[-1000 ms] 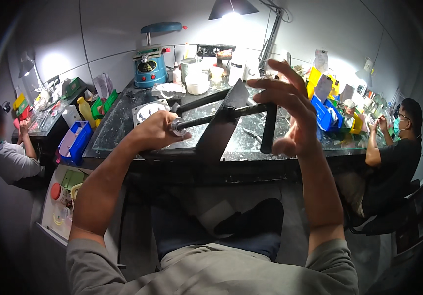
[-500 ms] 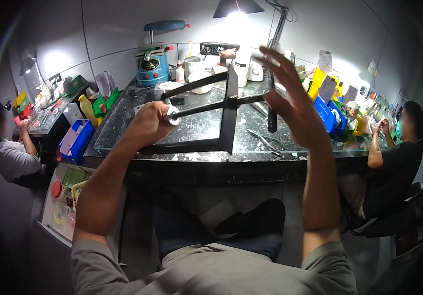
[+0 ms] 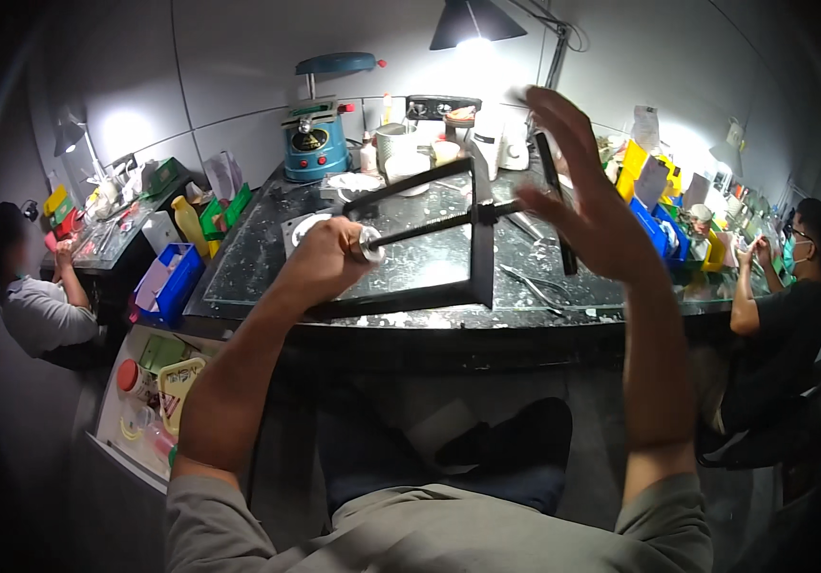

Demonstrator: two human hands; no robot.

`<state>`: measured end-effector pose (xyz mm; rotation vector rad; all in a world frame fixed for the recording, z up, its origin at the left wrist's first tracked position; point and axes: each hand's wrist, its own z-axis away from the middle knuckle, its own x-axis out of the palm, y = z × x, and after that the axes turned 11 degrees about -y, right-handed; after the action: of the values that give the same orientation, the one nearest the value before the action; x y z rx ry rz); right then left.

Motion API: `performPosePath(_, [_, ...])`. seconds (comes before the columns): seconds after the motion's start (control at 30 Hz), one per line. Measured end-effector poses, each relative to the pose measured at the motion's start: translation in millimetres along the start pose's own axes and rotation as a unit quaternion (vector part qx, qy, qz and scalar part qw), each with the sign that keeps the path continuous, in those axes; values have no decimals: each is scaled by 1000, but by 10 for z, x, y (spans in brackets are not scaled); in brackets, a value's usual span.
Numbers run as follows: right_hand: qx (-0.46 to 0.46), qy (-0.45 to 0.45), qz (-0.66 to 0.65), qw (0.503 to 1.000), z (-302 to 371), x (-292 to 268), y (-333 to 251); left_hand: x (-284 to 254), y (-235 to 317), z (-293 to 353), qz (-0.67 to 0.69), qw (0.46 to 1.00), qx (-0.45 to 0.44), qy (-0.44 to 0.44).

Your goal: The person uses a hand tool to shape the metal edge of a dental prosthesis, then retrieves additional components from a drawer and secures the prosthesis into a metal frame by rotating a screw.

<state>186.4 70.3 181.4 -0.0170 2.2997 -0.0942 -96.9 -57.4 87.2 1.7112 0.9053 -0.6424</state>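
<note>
My left hand (image 3: pixel 325 263) is closed around one end of a black metal screw clamp (image 3: pixel 481 263), an open rectangular frame held above the bench. A threaded spindle (image 3: pixel 425 227) runs through the frame's far side to a round silver end piece (image 3: pixel 370 244) at my left fist. On the spindle's outer end sits a black crossbar handle (image 3: pixel 566 253), tilted. My right hand (image 3: pixel 601 215) is raised at that crossbar, fingers stretched out and thumb near the spindle. Whether the palm touches the bar I cannot tell. Pliers (image 3: pixel 533 285) lie on the bench below it.
The dark bench (image 3: pixel 267 248) carries a blue machine (image 3: pixel 316 148) and white pots (image 3: pixel 409 170) at the back under a lamp (image 3: pixel 475 24). Blue bins (image 3: pixel 170 284) stand left; an open drawer (image 3: pixel 129 458) juts out below. People (image 3: pixel 43 310) sit at both sides.
The crossbar has turned from near upright to a slant, and more thread shows inside the frame. My right hand stays open beside it. The whole view has shifted, with things lying farther right.
</note>
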Motion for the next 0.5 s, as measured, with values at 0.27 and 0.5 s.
performPosePath(0.27, [-232,46,24,971,-88,-202,-292,-95,139,-49,223,955,56,-185])
performPosePath(0.5, [415,-31,-369,831,-15,175,-94,73,-49,-224,-219,930,46,292])
